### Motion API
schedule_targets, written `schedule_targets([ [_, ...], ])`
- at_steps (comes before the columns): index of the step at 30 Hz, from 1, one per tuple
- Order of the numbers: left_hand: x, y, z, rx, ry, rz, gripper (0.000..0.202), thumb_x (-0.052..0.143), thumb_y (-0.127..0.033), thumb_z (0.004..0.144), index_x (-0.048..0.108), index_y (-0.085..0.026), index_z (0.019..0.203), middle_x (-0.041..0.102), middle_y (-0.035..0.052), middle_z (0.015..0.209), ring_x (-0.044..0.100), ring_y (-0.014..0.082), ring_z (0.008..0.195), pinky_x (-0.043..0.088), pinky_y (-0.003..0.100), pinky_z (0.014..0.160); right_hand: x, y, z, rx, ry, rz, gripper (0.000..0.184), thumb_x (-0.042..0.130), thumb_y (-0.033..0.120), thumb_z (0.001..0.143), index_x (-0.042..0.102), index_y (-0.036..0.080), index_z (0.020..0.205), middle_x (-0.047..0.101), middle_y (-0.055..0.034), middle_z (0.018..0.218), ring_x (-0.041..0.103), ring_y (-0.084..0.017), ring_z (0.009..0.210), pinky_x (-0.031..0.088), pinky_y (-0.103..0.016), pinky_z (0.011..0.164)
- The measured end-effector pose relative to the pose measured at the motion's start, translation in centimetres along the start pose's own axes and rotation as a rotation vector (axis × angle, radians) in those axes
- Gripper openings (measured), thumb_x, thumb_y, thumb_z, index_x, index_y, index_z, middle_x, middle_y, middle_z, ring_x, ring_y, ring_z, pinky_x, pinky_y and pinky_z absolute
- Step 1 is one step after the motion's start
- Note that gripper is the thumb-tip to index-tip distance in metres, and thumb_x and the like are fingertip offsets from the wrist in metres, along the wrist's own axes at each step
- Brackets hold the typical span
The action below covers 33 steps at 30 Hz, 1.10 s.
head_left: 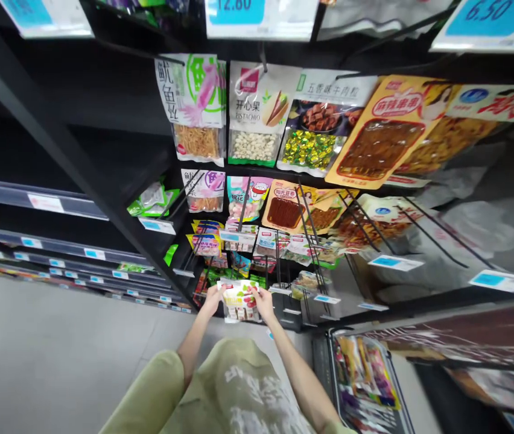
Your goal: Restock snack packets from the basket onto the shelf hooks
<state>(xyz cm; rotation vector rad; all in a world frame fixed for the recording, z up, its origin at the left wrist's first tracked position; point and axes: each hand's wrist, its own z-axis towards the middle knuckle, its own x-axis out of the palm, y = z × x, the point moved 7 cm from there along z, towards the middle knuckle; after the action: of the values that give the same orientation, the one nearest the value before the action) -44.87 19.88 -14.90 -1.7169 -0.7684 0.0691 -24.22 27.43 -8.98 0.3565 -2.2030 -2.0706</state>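
Note:
A white snack bag [241,301] with red fruit and green leaves printed on it is held out low in front of the shelf. Wrapped pieces show through its lower part. My left hand [212,300] grips its left edge, and my right hand [263,302] pinches the right edge near the top. Just beyond the bag, several small packets [266,244] hang on hooks in the lower rows. Higher up hang a pistachio bag [259,114], a dried squid bag [198,108] and a beef cube bag [320,123].
Metal hooks with price tags [396,263] jut out at the right. A dark post [80,175] divides this rack from shelves [12,193] on the left. At the lower right stands a crate [397,374] of colourful packets. Grey floor [58,343] lies at the left.

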Motion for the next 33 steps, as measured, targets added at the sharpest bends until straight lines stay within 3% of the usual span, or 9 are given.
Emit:
schedule_targets([
  [11,-2.0,-2.5,3.3,0.057,-0.042,0.028,0.052,0.084,-0.049,0.059,0.076,-0.009,0.091,0.078,0.0126,0.083,0.07,0.0236,0.076,0.054,0.033,0.073,2.5,0.8,1.4,0.005,-0.05,0.047,0.053,0.066,0.066,0.071,0.073,0.013,0.075,0.068,-0.0041,0.062,0.062,-0.02,0.063,0.049,-0.026,0.052],
  [25,-1.6,-4.5,4.2,0.076,-0.023,0.106,0.049,0.083,-0.05,0.062,0.076,-0.01,0.089,0.078,0.0137,0.088,0.07,0.0238,0.079,0.053,0.032,0.076,3.6,0.3,1.4,0.044,-0.116,0.13,0.056,0.067,0.067,0.07,0.073,0.013,0.082,0.074,-0.0087,0.077,0.068,-0.024,0.073,0.055,-0.031,0.059],
  [30,-0.9,-5.5,6.1,0.092,-0.026,0.122,0.049,0.084,-0.051,0.058,0.076,-0.01,0.085,0.077,0.0117,0.08,0.069,0.0223,0.071,0.052,0.031,0.069,2.1,0.0,0.9,0.03,-0.234,0.166,0.057,0.069,0.065,0.067,0.072,0.013,0.09,0.076,-0.0155,0.095,0.07,-0.029,0.092,0.056,-0.038,0.081],
  [33,-0.4,-6.5,8.3,0.097,-0.042,0.133,0.051,0.085,-0.052,0.053,0.075,-0.01,0.081,0.076,0.01,0.074,0.068,0.0225,0.068,0.052,0.031,0.065,-0.1,-3.1,-2.5,0.146,-0.303,0.268,0.063,0.073,0.067,0.059,0.07,0.015,0.095,0.076,-0.0165,0.098,0.073,-0.029,0.085,0.058,-0.038,0.075],
])
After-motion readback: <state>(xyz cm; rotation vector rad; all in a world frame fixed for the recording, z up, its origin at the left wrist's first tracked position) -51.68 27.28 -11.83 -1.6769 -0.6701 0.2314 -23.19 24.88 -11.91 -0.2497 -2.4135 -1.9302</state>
